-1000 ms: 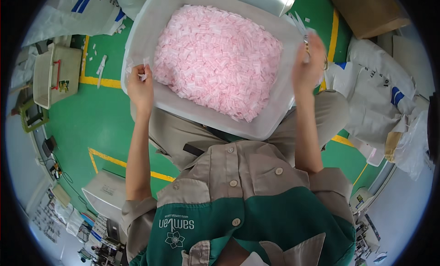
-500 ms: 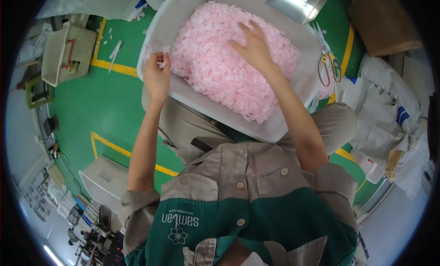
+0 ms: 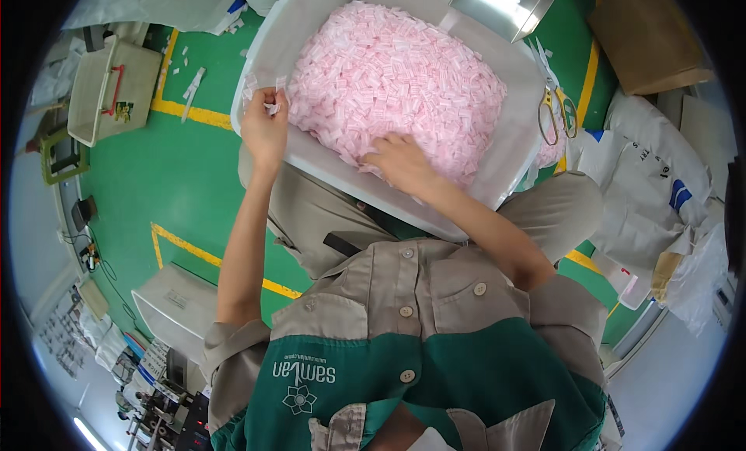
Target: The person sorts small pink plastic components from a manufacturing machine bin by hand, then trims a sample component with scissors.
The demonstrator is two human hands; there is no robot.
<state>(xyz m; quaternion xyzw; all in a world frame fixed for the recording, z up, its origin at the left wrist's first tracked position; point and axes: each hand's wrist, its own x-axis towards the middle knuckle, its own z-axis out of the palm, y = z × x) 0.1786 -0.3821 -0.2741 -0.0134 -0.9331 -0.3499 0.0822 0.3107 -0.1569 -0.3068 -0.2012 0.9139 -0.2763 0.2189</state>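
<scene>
While the left hand [image 3: 264,128] pinches small whitish pieces [image 3: 272,108] at the left rim of the white plastic tub [image 3: 522,118], the heap of pink packets [image 3: 404,78] lies inside it, touching the bent right hand [image 3: 400,163], whose grip I cannot tell.

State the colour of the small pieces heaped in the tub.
Small pieces: pale pink and white; best seen in the head view.

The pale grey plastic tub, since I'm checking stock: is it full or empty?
Partly full: the tub holds a broad heap of small pink-and-white pieces, with bare wall showing around it.
</scene>
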